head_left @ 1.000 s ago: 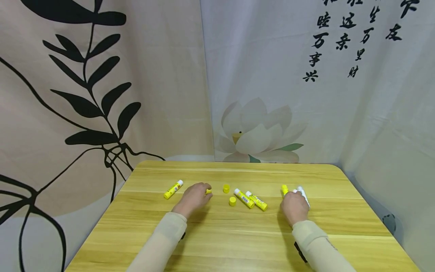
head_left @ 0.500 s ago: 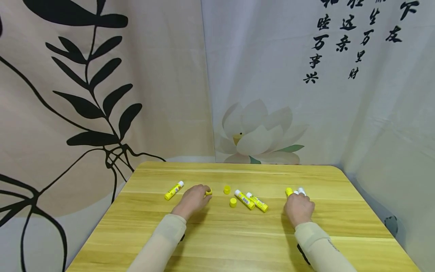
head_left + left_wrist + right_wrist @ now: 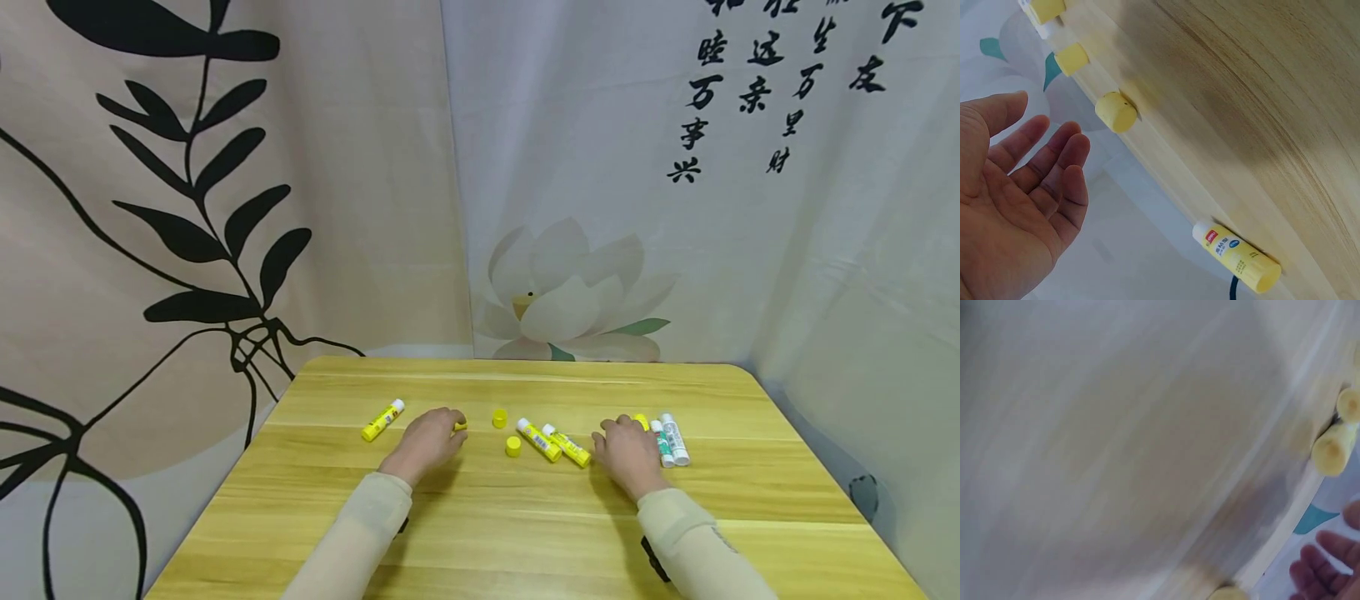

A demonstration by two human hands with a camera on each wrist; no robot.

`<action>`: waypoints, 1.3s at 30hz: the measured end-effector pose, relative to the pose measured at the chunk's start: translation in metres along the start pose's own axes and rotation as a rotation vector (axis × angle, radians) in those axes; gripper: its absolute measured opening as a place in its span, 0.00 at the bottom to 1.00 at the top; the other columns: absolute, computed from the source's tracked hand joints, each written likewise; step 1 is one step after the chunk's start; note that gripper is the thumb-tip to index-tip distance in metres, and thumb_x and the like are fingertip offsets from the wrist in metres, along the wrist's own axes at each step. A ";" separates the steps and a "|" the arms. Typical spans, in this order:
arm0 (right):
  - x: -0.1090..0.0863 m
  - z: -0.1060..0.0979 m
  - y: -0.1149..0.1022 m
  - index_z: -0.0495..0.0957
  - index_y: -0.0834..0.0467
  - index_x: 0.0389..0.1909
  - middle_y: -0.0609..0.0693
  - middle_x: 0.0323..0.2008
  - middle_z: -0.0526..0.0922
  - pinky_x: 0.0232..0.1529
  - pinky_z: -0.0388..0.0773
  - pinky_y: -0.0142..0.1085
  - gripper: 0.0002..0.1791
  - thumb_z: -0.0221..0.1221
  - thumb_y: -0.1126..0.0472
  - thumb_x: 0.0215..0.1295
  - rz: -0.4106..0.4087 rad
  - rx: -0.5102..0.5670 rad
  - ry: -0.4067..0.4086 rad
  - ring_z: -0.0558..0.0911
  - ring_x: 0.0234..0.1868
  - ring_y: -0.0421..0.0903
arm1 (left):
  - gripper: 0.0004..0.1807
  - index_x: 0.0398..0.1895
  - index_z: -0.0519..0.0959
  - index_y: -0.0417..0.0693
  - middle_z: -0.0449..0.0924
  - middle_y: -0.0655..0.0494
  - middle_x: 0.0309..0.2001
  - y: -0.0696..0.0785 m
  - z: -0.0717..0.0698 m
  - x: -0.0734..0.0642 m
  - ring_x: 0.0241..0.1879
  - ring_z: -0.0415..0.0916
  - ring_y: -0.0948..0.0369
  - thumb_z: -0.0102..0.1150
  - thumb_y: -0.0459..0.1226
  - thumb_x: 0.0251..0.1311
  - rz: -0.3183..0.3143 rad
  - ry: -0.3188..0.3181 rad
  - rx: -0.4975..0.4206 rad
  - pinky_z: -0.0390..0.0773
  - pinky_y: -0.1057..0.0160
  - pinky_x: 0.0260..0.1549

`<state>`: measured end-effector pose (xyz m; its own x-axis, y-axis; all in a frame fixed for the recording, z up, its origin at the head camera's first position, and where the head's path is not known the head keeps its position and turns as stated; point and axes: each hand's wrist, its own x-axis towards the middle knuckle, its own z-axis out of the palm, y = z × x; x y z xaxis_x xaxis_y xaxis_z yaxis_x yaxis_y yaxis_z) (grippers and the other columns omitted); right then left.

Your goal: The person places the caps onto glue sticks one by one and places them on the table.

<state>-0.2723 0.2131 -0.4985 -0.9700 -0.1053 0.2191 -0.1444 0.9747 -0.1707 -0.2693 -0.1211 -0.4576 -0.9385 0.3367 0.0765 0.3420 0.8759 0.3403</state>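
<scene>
In the head view my left hand (image 3: 426,444) hovers by a yellow cap (image 3: 459,424). The left wrist view shows its fingers loosely bent and apart from that cap (image 3: 1116,112). A yellow glue stick (image 3: 382,420) with a white end lies left of this hand. My right hand (image 3: 632,457), fingers spread, is between two yellow glue sticks, one of them (image 3: 538,440) crossed close by the other (image 3: 566,446), and two white glue sticks. A yellow object (image 3: 641,421) shows partly behind its fingers. The white-and-green glue stick (image 3: 662,443) lies beside the white one (image 3: 675,439).
Two more yellow caps, one farther back (image 3: 499,417) and one nearer (image 3: 513,446), stand between the hands. The wooden table (image 3: 510,533) ends at a printed curtain (image 3: 375,167) behind it.
My right hand has let go of the white glue sticks and moved left, leaving them side by side in view. They had shifted slightly right before that. My left hand stays in place.
</scene>
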 end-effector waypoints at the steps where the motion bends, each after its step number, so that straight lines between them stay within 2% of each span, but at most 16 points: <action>1: 0.000 0.001 -0.002 0.81 0.65 0.51 0.63 0.46 0.81 0.44 0.76 0.58 0.20 0.57 0.53 0.70 -0.015 0.019 -0.014 0.80 0.46 0.62 | 0.16 0.53 0.80 0.40 0.81 0.45 0.48 0.000 0.001 0.000 0.47 0.79 0.51 0.59 0.40 0.69 -0.003 -0.002 -0.002 0.79 0.51 0.47; 7: 0.001 0.007 -0.013 0.80 0.66 0.52 0.62 0.47 0.81 0.51 0.74 0.60 0.22 0.58 0.51 0.70 -0.078 0.099 -0.091 0.79 0.50 0.61 | 0.17 0.55 0.79 0.41 0.81 0.46 0.50 0.003 0.007 0.003 0.51 0.78 0.50 0.59 0.40 0.69 -0.011 -0.030 0.006 0.77 0.50 0.50; 13: 0.000 0.011 -0.018 0.81 0.64 0.51 0.59 0.44 0.82 0.48 0.76 0.56 0.21 0.61 0.52 0.68 -0.114 0.091 -0.131 0.81 0.48 0.58 | 0.17 0.56 0.79 0.41 0.80 0.45 0.53 0.008 0.013 0.007 0.55 0.76 0.48 0.59 0.40 0.69 -0.004 -0.054 0.002 0.75 0.48 0.55; 18: -0.001 0.013 -0.020 0.81 0.65 0.50 0.58 0.40 0.81 0.47 0.78 0.53 0.19 0.63 0.55 0.66 -0.115 0.111 -0.159 0.81 0.43 0.55 | 0.16 0.55 0.80 0.42 0.80 0.45 0.54 0.016 0.018 0.012 0.57 0.76 0.48 0.59 0.40 0.69 0.024 -0.066 0.041 0.75 0.49 0.56; 24: -0.002 0.016 -0.023 0.82 0.67 0.46 0.56 0.34 0.79 0.41 0.79 0.49 0.14 0.63 0.61 0.65 -0.106 0.139 -0.112 0.79 0.35 0.51 | 0.16 0.54 0.81 0.43 0.82 0.49 0.50 0.024 0.026 0.019 0.52 0.79 0.52 0.62 0.41 0.67 0.077 -0.074 0.105 0.78 0.53 0.50; 28: -0.001 0.014 -0.025 0.81 0.68 0.46 0.58 0.36 0.79 0.42 0.80 0.49 0.14 0.62 0.63 0.65 -0.083 0.148 -0.064 0.80 0.36 0.53 | 0.17 0.54 0.80 0.43 0.82 0.50 0.49 0.030 0.035 0.024 0.50 0.79 0.54 0.62 0.42 0.67 0.106 -0.083 0.118 0.79 0.55 0.49; 33: 0.001 0.010 -0.027 0.80 0.68 0.49 0.59 0.39 0.80 0.44 0.80 0.50 0.16 0.62 0.63 0.65 -0.063 0.165 -0.008 0.81 0.40 0.55 | 0.19 0.57 0.78 0.42 0.81 0.49 0.51 0.040 0.048 0.032 0.52 0.78 0.54 0.62 0.42 0.67 0.128 -0.092 0.132 0.77 0.56 0.53; 36: 0.000 0.008 -0.029 0.80 0.67 0.50 0.58 0.40 0.80 0.45 0.80 0.50 0.16 0.63 0.62 0.65 -0.071 0.177 0.012 0.81 0.42 0.55 | 0.22 0.60 0.76 0.45 0.81 0.51 0.50 0.047 0.055 0.037 0.52 0.78 0.55 0.63 0.44 0.66 0.145 -0.100 0.174 0.77 0.58 0.52; 39: 0.000 0.006 -0.033 0.80 0.66 0.50 0.57 0.41 0.80 0.45 0.80 0.49 0.16 0.63 0.62 0.65 -0.094 0.189 0.026 0.81 0.42 0.54 | 0.21 0.59 0.78 0.49 0.81 0.54 0.46 0.051 0.059 0.042 0.47 0.78 0.57 0.64 0.43 0.65 0.175 -0.098 0.230 0.78 0.60 0.48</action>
<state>-0.2684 0.1800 -0.4990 -0.9455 -0.1868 0.2668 -0.2708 0.9061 -0.3251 -0.2882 -0.0417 -0.4921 -0.8592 0.5112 0.0210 0.5103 0.8532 0.1082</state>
